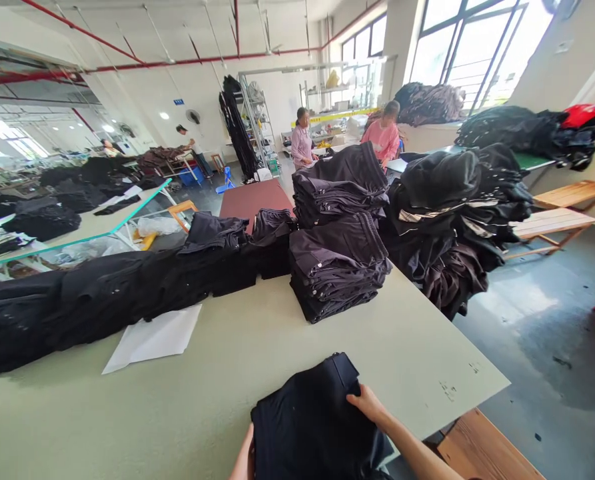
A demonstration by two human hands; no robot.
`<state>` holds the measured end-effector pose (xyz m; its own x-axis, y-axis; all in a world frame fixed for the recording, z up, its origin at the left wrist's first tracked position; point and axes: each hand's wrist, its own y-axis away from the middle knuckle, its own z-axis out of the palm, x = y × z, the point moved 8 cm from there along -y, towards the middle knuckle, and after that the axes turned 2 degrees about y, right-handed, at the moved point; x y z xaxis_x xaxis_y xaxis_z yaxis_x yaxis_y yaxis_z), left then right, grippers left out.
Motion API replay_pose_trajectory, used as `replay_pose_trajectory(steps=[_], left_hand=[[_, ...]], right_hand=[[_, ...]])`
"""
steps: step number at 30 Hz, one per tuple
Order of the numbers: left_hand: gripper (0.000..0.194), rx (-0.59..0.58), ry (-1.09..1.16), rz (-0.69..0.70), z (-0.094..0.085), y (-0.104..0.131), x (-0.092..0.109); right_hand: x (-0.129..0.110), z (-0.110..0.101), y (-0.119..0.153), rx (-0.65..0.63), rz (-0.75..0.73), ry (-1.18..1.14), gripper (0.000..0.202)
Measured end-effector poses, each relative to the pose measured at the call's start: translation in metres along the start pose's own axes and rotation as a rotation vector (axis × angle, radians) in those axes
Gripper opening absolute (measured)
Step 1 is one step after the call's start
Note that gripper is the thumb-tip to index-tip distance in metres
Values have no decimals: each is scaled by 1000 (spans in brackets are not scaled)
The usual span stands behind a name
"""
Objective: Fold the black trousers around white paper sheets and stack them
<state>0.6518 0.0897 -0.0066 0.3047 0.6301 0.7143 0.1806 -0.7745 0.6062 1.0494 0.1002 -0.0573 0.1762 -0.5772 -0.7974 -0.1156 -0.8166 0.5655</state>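
Folded black pants (pixel 310 420) are held at the near edge of the pale table (pixel 227 393), between my two hands. At the upper right corner of the fabric, my right hand (pixel 366 404) is closed, its thumb on top. My left hand (pixel 246 457) grips the left side; most of its fingers are hidden by the cloth. Beyond them stands a neat stack of folded black pants (pixel 340 267) with gathered elastic waistbands, and a second stack (pixel 340 183) rises just behind it.
A long row of black garments (pixel 102 293) lines the table's far left, near a white paper sheet (pixel 154 339). Right of the stacks sits a large dark garment heap (pixel 457 207). A wooden bench (pixel 482 447) stands below the right edge. Several people work farther back.
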Motion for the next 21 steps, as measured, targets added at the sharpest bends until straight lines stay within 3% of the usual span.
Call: replay_pose_trajectory(steps=[3, 6, 9, 12, 14, 16, 19, 21], left_hand=[[64, -81, 9, -44, 17, 3, 12], [60, -92, -20, -37, 26, -1, 32], [55, -123, 73, 67, 23, 1, 85], [54, -88, 187, 207, -1, 19, 179], [58, -84, 239, 326, -14, 37, 262], [65, -112, 304, 501, -16, 50, 355], [65, -86, 355, 727, 3, 39, 483], [60, -130, 364, 780, 36, 5, 543]], right_hand=[[-12, -8, -1, 85, -38, 51, 18], [-37, -16, 4, 59, -108, 41, 17], [-90, -36, 19, -37, -203, -41, 27], [-171, -88, 41, -74, -262, -173, 41], [-240, -142, 50, -14, -363, -207, 45], [-316, -205, 51, 126, -530, -200, 43], [-414, -287, 22, 326, -721, -194, 39], [-453, -322, -18, 443, -716, -99, 33]])
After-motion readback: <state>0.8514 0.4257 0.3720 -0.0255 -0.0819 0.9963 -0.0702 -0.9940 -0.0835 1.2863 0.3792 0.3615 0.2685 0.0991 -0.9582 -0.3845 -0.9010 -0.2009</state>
